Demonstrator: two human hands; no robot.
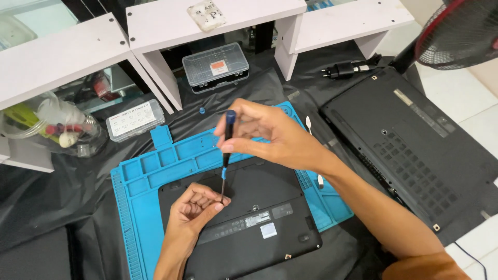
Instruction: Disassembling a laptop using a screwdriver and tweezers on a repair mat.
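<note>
Black plastic sheeting covers your counter from the bottom edge of the frame up to the white shelves. Nearest you, at lower centre, your left hand sits curled on the small black laptop, which lies bottom-up on the blue repair mat; the fingertips are pressed together around the tip of the screwdriver where it meets the laptop's underside (whether they also pinch a screw there is too small to tell). Just above, at the centre of the frame, your right hand pinches the dark upper end of the screwdriver's handle between thumb and fingers, holding the tool nearly upright, its blue collar showing below the hand.

At the right of the frame a larger black laptop lies bottom-up as well, well apart from your hands, with a black power plug near its upper left corner. Left of centre, beyond the mat, a small clear parts box rests on the sheeting, and beside it at far left is a clear plastic bag of mixed items. Farther back, at upper centre, a clear-lidded bit case sits between the legs of the white shelves. A red-rimmed fan fills the upper right corner.
</note>
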